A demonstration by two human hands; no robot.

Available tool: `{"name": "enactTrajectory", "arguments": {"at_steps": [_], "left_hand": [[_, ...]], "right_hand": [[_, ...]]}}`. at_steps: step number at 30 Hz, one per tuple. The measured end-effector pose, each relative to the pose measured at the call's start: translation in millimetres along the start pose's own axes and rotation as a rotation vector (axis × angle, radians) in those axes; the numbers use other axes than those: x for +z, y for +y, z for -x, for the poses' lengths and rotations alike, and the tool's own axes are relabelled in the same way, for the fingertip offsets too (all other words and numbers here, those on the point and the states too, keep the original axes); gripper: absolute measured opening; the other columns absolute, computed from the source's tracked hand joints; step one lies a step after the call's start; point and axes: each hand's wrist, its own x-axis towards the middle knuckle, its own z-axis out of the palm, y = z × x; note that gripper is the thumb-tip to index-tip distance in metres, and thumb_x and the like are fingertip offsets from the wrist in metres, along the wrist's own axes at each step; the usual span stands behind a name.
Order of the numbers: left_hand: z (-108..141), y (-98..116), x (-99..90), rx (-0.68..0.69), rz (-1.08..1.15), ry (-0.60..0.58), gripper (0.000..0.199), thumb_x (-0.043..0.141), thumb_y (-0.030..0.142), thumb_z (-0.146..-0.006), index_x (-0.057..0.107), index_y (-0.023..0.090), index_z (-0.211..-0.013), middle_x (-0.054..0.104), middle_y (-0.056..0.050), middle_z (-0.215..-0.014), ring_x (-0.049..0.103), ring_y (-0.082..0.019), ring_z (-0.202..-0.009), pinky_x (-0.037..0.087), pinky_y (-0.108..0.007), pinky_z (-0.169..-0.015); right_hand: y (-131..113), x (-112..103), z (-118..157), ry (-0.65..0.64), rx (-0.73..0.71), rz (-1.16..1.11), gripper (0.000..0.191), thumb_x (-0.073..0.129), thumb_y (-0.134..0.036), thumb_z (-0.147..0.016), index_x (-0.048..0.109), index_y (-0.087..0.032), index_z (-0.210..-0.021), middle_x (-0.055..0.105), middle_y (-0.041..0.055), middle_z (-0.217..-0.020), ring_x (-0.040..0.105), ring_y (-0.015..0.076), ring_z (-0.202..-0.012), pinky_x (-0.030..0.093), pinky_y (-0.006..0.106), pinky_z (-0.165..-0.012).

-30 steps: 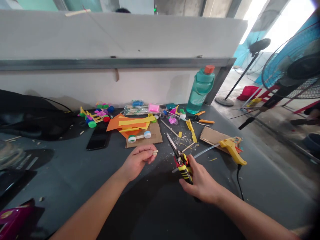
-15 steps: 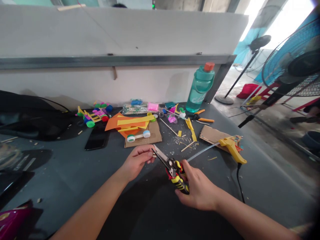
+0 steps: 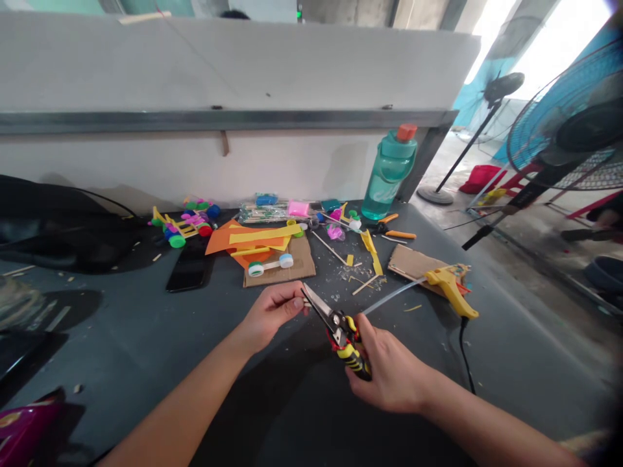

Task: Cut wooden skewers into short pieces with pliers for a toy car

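Note:
My right hand [image 3: 389, 366] is wrapped around the black and yellow handles of a pair of shears [image 3: 337, 321]. The blades are parted and point up and left toward my other hand. My left hand [image 3: 275, 314] pinches a small pale wooden stick [image 3: 306, 302], whose short end shows between the blades; the rest is hidden by my fingers. Just beyond lies an axle with two bottle-cap wheels [image 3: 271, 263] on a piece of cardboard [image 3: 306, 256]. Orange and yellow paper strips [image 3: 248, 239] lie on that cardboard too.
A yellow glue gun [image 3: 450, 292] rests on cardboard at the right, its cord trailing forward. Behind stand a teal bottle [image 3: 389, 175] and orange-handled pliers [image 3: 399, 234]. A colourful small toy car [image 3: 182, 227] and a black phone [image 3: 187, 267] lie left. Scraps litter the middle.
Both hands and the shears have shifted very slightly right in view. The grip on the stick and on the handles looks the same.

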Motion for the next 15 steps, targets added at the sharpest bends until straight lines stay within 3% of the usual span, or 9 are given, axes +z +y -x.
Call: {"name": "enactTrajectory", "arguments": {"at_steps": [8, 11, 15], "left_hand": [[-2.0, 3.9, -1.2, 0.034, -0.075, 0.031, 0.025, 0.058, 0.037, -0.085, 0.065, 0.014, -0.075, 0.057, -0.004, -0.074, 0.048, -0.014, -0.070, 0.036, -0.026, -0.064], [-3.2, 5.2, -4.7, 0.053, -0.101, 0.020, 0.020, 0.059, 0.032, -0.086, 0.067, 0.015, -0.078, 0.055, -0.003, -0.073, 0.046, -0.013, -0.068, 0.034, -0.025, -0.063], [-2.1, 0.9, -7.8, 0.019, -0.040, 0.038, 0.023, 0.060, 0.037, -0.084, 0.068, 0.016, -0.083, 0.054, -0.001, -0.070, 0.041, -0.011, -0.062, 0.031, -0.025, -0.058]], "right_hand": [[1.4, 1.4, -1.8, 0.016, 0.023, -0.066, 0.030, 0.053, -0.029, -0.073, 0.033, -0.021, -0.094, 0.055, -0.0010, -0.068, 0.052, 0.0156, -0.059, 0.032, 0.024, -0.054], [4.2, 0.1, -2.8, 0.043, -0.001, -0.010, 0.034, 0.056, -0.033, -0.072, 0.032, -0.021, -0.094, 0.052, -0.0021, -0.067, 0.051, 0.0164, -0.060, 0.032, 0.025, -0.054], [6.9, -2.5, -3.9, 0.081, -0.025, 0.069, 0.036, 0.056, -0.034, -0.070, 0.031, -0.021, -0.092, 0.051, -0.0021, -0.069, 0.050, 0.0163, -0.060, 0.030, 0.025, -0.055]]}}
